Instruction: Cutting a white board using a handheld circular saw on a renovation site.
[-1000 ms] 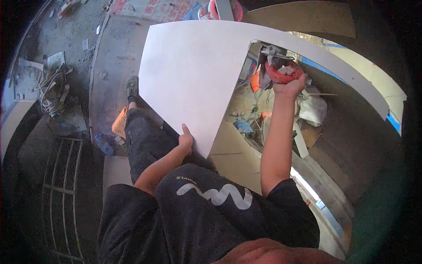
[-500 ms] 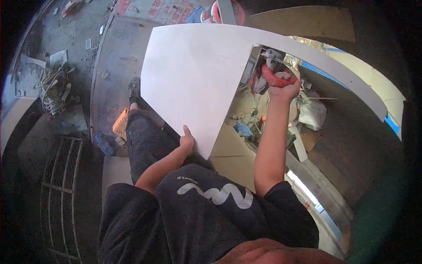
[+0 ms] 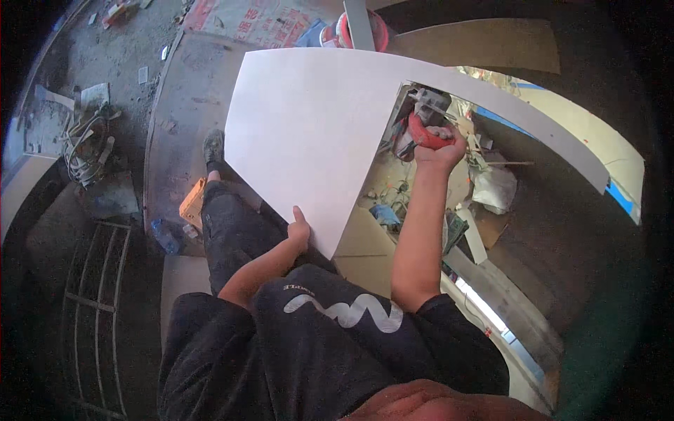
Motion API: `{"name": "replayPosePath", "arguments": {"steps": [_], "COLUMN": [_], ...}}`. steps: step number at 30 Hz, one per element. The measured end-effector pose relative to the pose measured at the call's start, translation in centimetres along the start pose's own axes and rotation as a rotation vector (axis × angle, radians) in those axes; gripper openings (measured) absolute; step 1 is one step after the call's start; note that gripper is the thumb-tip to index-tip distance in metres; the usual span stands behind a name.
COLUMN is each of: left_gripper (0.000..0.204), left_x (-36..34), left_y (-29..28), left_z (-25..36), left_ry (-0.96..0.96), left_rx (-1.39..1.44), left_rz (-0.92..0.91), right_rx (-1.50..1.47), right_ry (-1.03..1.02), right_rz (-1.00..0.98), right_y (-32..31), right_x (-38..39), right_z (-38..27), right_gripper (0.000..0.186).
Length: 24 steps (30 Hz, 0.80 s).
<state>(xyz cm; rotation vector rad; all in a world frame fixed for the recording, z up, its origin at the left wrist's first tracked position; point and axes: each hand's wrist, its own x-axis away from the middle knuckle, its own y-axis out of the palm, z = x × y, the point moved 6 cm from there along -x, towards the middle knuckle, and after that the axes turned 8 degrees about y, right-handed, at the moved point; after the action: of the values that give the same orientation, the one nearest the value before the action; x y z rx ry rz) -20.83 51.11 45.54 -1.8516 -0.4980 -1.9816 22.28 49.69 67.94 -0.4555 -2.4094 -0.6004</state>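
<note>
A large white board (image 3: 309, 133) with a curved outer edge and a long, narrow arc at the right lies in front of me. My left hand (image 3: 298, 231) grips its lower edge, thumb on top and fingers hidden underneath. My right hand (image 3: 442, 151) is wrapped round the red handle of a grey power tool (image 3: 430, 105) in the board's cut-away opening, at its upper corner by the inner edge. The tool's blade is too small to make out.
My foot (image 3: 213, 147) is beside an orange object (image 3: 192, 200). Tangled hoses (image 3: 91, 158), a metal grille (image 3: 95, 305), a white sack (image 3: 491, 189), brown board offcuts (image 3: 477, 38) and red-rimmed buckets (image 3: 379, 28) lie around. Mixed debris shows through the opening.
My right hand and the tool have moved left, toward the inner straight edge of the opening. The board sits slightly lower in view; my left hand keeps its grip.
</note>
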Motion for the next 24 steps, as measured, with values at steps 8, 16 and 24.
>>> {"name": "replayPosePath", "arguments": {"steps": [8, 16, 24], "left_gripper": [0.111, 0.110, 0.109], "left_x": [-2.8, -0.8, 0.1], "left_y": [0.7, -0.2, 0.1], "left_z": [-2.7, -0.9, 0.2], "left_ry": [-0.033, -0.027, -0.020], "left_rx": [0.064, -0.027, 0.032], "left_rz": [0.022, -0.007, -0.004], "right_rx": [0.013, 0.018, -0.028], "right_ry": [-0.006, -0.029, 0.006], "right_rz": [0.070, 0.049, -0.006], "right_y": [-0.2, 1.9, -0.9], "right_x": [-0.5, 1.4, -1.4], "right_z": [1.1, 1.5, 0.4], "right_gripper": [0.016, 0.020, 0.025]}}
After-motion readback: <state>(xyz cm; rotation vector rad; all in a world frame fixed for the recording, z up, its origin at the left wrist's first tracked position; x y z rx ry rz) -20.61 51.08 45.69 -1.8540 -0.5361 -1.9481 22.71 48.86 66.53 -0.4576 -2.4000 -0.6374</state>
